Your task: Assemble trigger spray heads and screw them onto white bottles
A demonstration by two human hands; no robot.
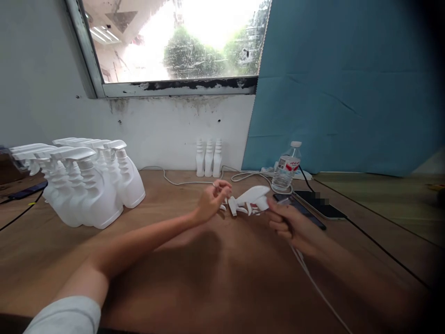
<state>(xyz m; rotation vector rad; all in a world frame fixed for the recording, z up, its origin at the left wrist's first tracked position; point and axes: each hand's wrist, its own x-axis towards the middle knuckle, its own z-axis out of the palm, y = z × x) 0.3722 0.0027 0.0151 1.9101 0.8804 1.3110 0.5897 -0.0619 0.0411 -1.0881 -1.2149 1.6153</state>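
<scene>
A white spray head (pixel 253 195) is just above the brown table, between my two hands. My right hand (pixel 287 222) pinches its right end with thumb and fingers. My left hand (pixel 212 200) is by its left end, with fingers curled together; whether anything small is in them is too small to tell. Small white curved parts (pixel 242 210) show below the spray head, partly hidden by it.
Several white spray bottles (pixel 100 192) stand at the left. Three slim white bottles (pixel 209 157) are against the wall. A water bottle (pixel 287 168), a phone (pixel 318 204) and cables (pixel 313 278) lie toward the right. The brown table (pixel 222 287) extends in front.
</scene>
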